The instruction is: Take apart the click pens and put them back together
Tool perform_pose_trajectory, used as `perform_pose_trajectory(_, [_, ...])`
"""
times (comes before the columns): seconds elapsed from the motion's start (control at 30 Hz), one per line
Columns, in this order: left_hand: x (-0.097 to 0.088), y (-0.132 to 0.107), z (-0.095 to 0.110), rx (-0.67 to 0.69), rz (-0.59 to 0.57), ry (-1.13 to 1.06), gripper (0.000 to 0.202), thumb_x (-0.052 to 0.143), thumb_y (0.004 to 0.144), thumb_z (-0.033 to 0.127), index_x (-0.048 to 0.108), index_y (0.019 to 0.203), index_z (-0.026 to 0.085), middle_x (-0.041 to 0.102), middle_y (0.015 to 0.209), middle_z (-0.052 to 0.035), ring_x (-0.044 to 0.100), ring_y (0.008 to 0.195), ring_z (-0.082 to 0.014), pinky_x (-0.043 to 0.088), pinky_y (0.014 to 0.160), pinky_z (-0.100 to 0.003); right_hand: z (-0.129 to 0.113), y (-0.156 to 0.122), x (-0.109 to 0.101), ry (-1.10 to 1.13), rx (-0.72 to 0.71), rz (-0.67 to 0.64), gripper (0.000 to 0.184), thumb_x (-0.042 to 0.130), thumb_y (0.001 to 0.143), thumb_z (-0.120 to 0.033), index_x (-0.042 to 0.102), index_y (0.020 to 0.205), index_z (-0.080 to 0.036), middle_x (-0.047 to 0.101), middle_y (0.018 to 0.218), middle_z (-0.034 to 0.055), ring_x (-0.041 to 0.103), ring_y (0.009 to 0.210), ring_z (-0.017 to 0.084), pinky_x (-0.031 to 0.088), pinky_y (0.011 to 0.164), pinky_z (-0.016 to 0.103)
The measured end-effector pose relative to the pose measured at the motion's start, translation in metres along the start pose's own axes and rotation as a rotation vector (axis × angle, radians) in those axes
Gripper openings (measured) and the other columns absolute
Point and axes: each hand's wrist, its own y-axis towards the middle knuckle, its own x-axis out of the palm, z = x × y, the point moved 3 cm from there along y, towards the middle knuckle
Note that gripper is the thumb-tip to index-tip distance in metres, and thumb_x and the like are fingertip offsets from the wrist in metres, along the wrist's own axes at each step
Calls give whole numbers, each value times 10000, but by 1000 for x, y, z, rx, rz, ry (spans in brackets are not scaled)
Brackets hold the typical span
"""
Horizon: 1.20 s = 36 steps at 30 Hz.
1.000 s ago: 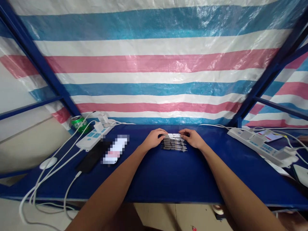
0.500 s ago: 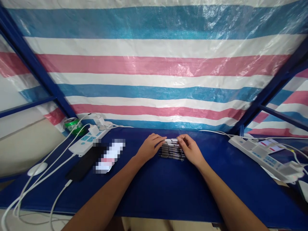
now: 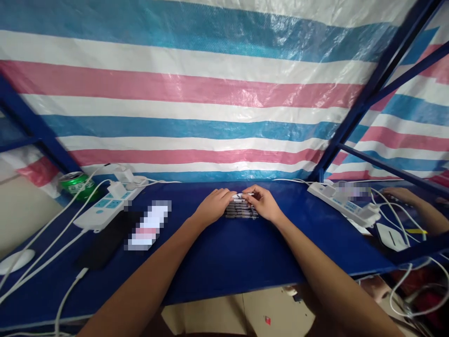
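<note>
Several slim pens [image 3: 241,210] with grey and dark barrels lie side by side in a neat stack-like row on the blue desk [image 3: 231,257]. At the far side of the row, a whitish pen [image 3: 239,195] spans between my hands. My left hand [image 3: 214,205] has its fingers closed at that pen's left end. Thumb and fingers of my right hand [image 3: 264,202] pinch the right end. Fingers partly cover both ends of the row.
A phone with a lit screen [image 3: 149,224] and a black slab [image 3: 107,238] lie left. Beyond are a white power strip [image 3: 105,206] and a green can [image 3: 75,185]. Another power strip [image 3: 336,202] with cables is right. Another person's arm [image 3: 424,215] shows at far right.
The view has turned to the right, bringing another person's arm into sight. My hands stay at the pens, with the right fingers shifted slightly further over the far pen.
</note>
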Motion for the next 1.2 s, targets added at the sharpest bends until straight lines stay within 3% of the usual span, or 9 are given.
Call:
perform_pose_trajectory(0.1, [-4,2,-3,-52,52,82,328,429,1122,297,616,1369,187,697,1148,-107,667,988,-260,495,898,-400,-12,13,1,62,72,-149,449,787,843,-617,687,984,-203,737,808,28,511,483,106,435,456,257])
perform_pose_trajectory(0.2, [-6,6,-9,-104,110,164,364,443,1124,368,603,1414,216,692,1061,-96,675,932,-264,492,870,-406,-21,28,7,93,112,-262,471,755,865,-650,663,920,-191,743,785,40,454,427,83,338,392,235])
perform_pose_trajectory(0.3, [-2,10,-15,-103,131,173,292,432,1123,280,640,1306,187,682,1034,-109,660,972,-276,487,891,-412,-20,37,17,84,10,-183,453,778,858,-626,668,959,-199,708,748,10,531,492,107,430,464,245])
perform_pose_trajectory(0.43, [8,8,-20,-83,78,95,257,391,1128,247,632,1159,162,672,1036,-108,636,969,-269,501,863,-396,-10,33,24,-8,-136,-50,407,740,905,-597,692,1049,-219,747,918,43,655,661,158,556,633,302])
perform_pose_trajectory(0.53, [14,4,-22,-92,2,-21,286,349,1144,281,617,1132,182,659,1032,-79,638,932,-232,509,833,-357,-5,23,21,-116,-187,-86,358,716,943,-553,714,1086,-225,764,967,57,698,719,181,579,684,328])
perform_pose_trajectory(0.7, [17,3,-15,-35,-72,-212,333,314,1154,312,620,1218,197,670,1082,-67,650,998,-214,529,911,-355,-1,13,9,-57,-124,-177,355,726,940,-553,710,1087,-230,750,795,28,698,635,188,600,632,342])
perform_pose_trajectory(0.9, [2,2,-10,-75,87,-111,475,380,1135,428,538,1496,163,690,1302,-132,628,1231,-281,440,1155,-473,-4,11,8,72,-39,-106,415,747,900,-614,656,1003,-222,745,775,27,708,594,176,527,464,268])
perform_pose_trajectory(1.0, [-2,-3,-18,-115,69,-53,485,383,1132,411,552,1513,162,697,1344,-138,631,1259,-297,458,1126,-473,-5,13,7,110,-20,-83,442,774,872,-623,647,982,-214,746,776,27,697,572,159,508,438,247])
perform_pose_trajectory(1.2, [5,-7,-34,-126,-2,-45,407,410,1128,359,714,1350,205,795,1156,-96,736,1023,-254,529,920,-404,3,16,2,163,97,-125,488,799,838,-646,621,943,-204,757,734,39,705,527,168,450,355,220])
